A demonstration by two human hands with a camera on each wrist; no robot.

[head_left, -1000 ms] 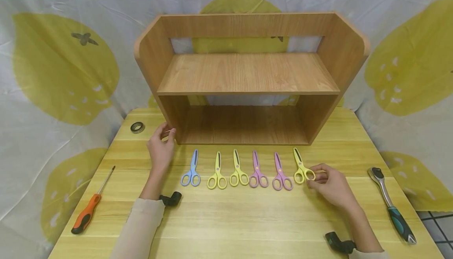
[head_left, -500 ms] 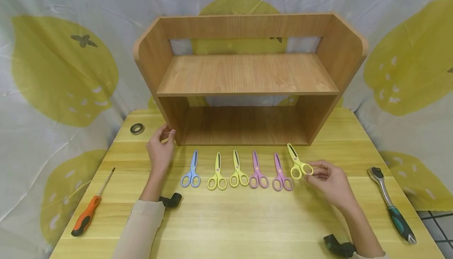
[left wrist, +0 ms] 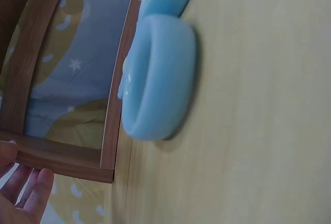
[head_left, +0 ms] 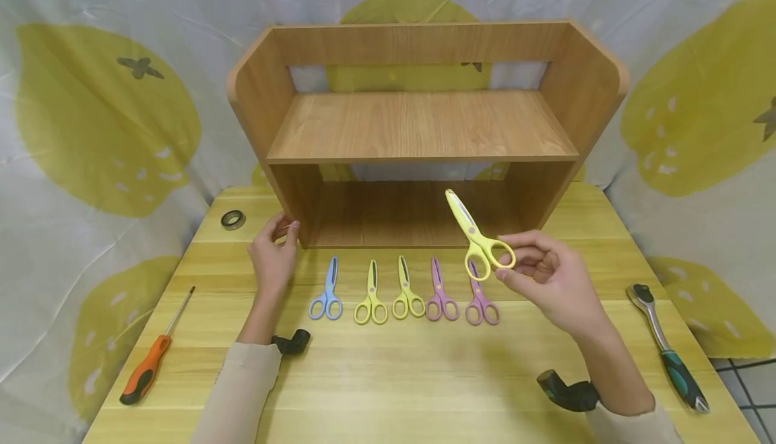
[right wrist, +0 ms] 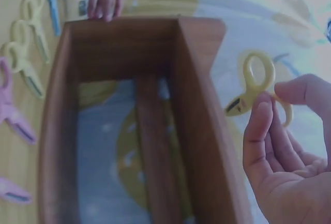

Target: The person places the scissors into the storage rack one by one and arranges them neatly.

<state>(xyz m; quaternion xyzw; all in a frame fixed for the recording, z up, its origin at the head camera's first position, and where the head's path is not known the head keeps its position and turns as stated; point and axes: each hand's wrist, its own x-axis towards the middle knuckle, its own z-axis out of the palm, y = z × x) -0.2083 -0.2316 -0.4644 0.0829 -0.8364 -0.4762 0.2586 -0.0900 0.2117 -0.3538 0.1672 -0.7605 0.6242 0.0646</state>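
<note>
My right hand (head_left: 552, 282) pinches a yellow pair of scissors (head_left: 475, 238) by one handle ring, between thumb and fingers. The scissors are raised in front of the wooden shelf's lower compartment, blades pointing up and left. In the right wrist view the yellow scissors (right wrist: 258, 76) hang at the fingertips, beside the shelf (right wrist: 54, 131). My left hand (head_left: 274, 255) rests its loosely bent fingers against the lower left side of the shelf (head_left: 424, 124). In the left wrist view, the left hand's fingers (left wrist: 39, 195) lie at the shelf's side panel (left wrist: 62, 164).
Before the shelf lie blue scissors (head_left: 331, 290), two yellow pairs (head_left: 372, 296) and two pink pairs (head_left: 440, 292), one pink partly hidden behind the held scissors. A tape roll (head_left: 233, 219) and screwdriver (head_left: 151, 356) lie left; a ratchet wrench (head_left: 665, 346) lies right.
My right hand has lifted the yellow scissors off the table, from the row's right end, up and leftward toward the shelf. My left hand stays at the shelf's side.
</note>
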